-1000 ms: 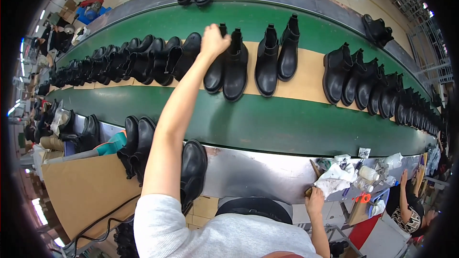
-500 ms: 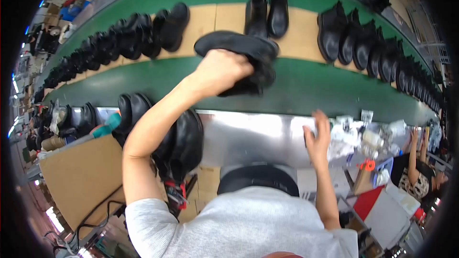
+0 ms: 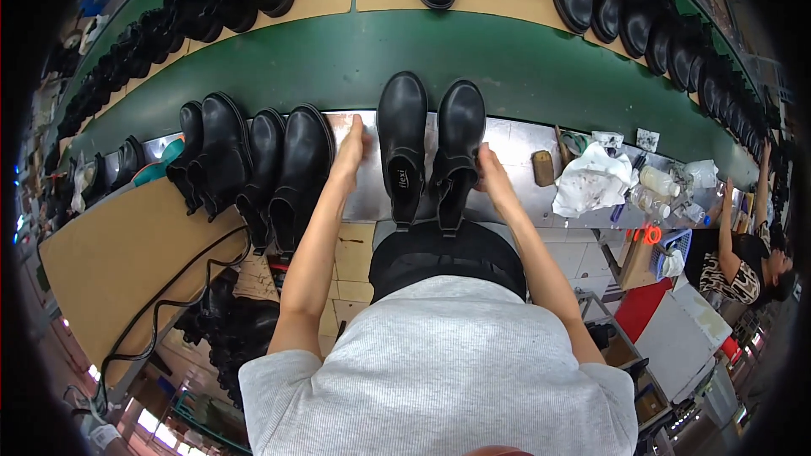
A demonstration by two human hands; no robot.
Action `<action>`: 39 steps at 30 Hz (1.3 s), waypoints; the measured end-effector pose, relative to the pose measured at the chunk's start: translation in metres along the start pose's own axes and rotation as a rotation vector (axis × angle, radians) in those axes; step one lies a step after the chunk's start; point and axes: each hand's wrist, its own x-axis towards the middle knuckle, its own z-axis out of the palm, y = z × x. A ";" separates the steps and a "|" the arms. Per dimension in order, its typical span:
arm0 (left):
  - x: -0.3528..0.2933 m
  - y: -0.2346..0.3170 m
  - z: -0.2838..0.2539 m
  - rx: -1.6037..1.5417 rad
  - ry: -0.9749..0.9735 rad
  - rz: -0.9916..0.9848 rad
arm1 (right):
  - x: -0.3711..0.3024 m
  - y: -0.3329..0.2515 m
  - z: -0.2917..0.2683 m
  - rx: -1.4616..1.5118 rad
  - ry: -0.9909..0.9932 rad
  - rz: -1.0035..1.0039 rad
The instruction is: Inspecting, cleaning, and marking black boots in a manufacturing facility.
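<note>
A pair of black ankle boots stands in front of me on the metal ledge, toes pointing away: the left boot [image 3: 400, 122] and the right boot [image 3: 461, 122]. My left hand [image 3: 349, 150] is upright with its fingers stretched out, a little apart from the left boot's outer side and holding nothing. Beside the right boot's outer side is my right hand [image 3: 492, 173], its fingers straight and close to the leather; whether they touch it I cannot tell. Several more black boots [image 3: 297, 152] stand on the ledge left of my left hand.
Beyond the metal ledge [image 3: 515, 139] runs a green belt [image 3: 338, 63] with rows of black boots on cardboard. A brown block [image 3: 542, 167], crumpled white cloth [image 3: 596, 181] and plastic bottles [image 3: 659, 181] lie to my right. A co-worker [image 3: 739, 270] is at far right.
The boot that my left hand held up over the green belt now stands in a pair before me, released. My right hand has moved left to the pair. The view has shifted.
</note>
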 end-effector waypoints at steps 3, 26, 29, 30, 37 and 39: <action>-0.026 0.011 0.025 -0.129 -0.163 0.049 | 0.008 -0.009 0.001 0.108 -0.096 0.082; -0.051 -0.016 0.083 -0.644 -0.712 0.224 | -0.033 -0.089 -0.019 0.312 0.004 -0.407; -0.048 -0.002 0.077 -1.052 -1.001 0.082 | -0.032 -0.082 -0.022 0.166 0.025 -0.553; -0.065 0.010 0.080 -1.028 -0.850 0.086 | -0.029 -0.076 -0.024 0.072 0.071 -0.598; -0.045 -0.006 0.074 -0.899 -0.470 0.443 | -0.011 -0.049 -0.002 0.105 0.214 -0.654; -0.036 -0.028 0.047 -0.419 -0.546 0.679 | 0.027 -0.019 -0.026 0.563 -0.220 -0.315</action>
